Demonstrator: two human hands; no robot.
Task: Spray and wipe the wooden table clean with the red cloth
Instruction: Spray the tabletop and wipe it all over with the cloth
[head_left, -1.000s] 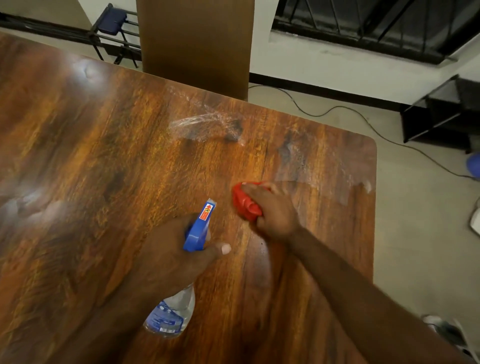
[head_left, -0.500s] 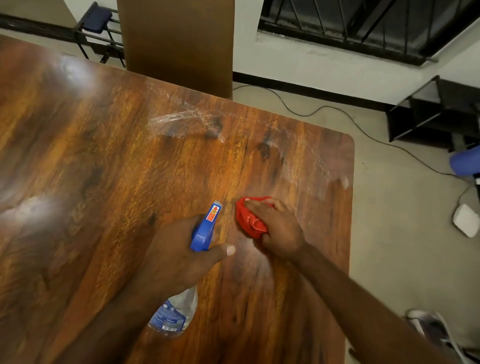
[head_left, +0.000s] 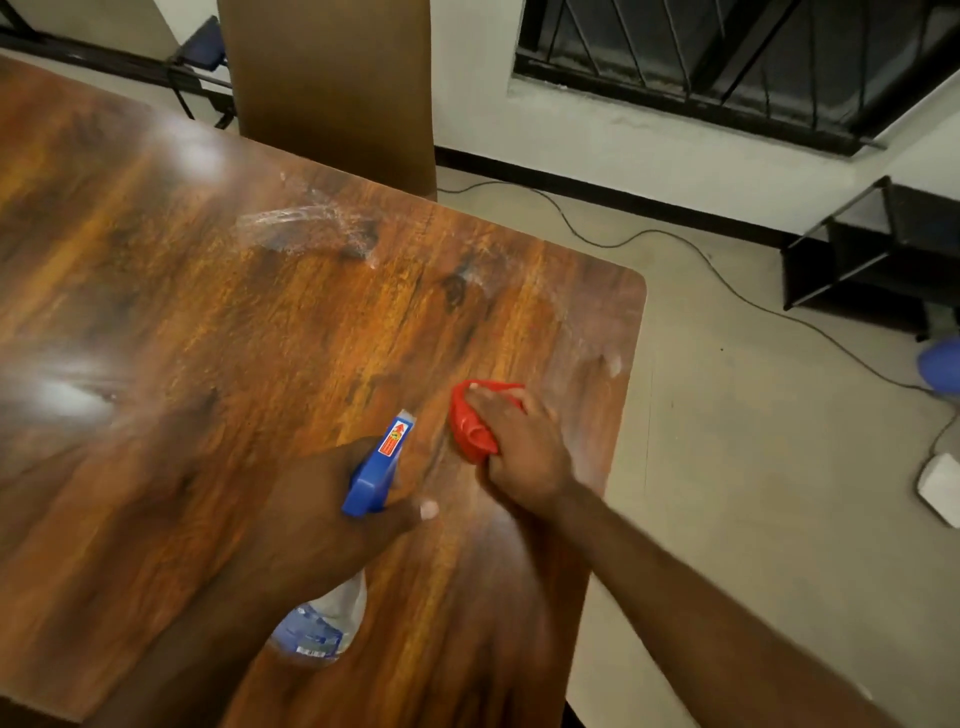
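Red cloth (head_left: 470, 426), bunched up, pressed onto the table (head_left: 260, 322) close to its right edge. Gripped from above by the right hand (head_left: 524, 452), fingers curled over the wad. Just left of it, not touching, spray bottle (head_left: 382, 462) with blue head and clear body, nozzle toward the far edge. Clasped round the neck by the left hand (head_left: 311, 525), fingers wrapped, thumb stretched out to the right. Whitish wet smears (head_left: 306, 223) near the far edge and toward the far right corner. Beyond the table: brown board (head_left: 332, 88) upright at the wall, black cable (head_left: 727, 280) across the floor.
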